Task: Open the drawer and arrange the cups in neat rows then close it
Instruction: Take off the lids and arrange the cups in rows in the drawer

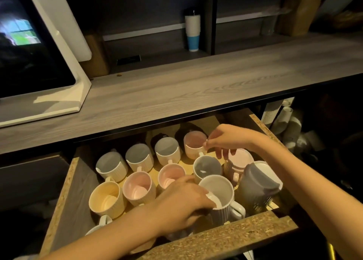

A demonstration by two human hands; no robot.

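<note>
The drawer (225, 238) stands pulled open below the counter, holding several ribbed mugs. Three grey-white mugs (138, 157) line its back, with a pink mug (194, 144) at that row's right end. My right hand (227, 139) pinches the rim of this pink mug. A yellow mug (106, 199) and two pink mugs (138, 188) form a nearer row. My left hand (184, 202) grips the rim of a white mug (218, 191) near the drawer's front. Another white mug (207, 166), a pink one (238, 159) and a tilted grey one (257, 183) crowd the right side.
A wooden counter (196, 90) runs above the drawer, with a white microwave (39, 67) at the left. A stack of paper cups (192, 32) stands on the back shelf. More stacked paper cups (282, 116) lie in the dark compartment to the drawer's right.
</note>
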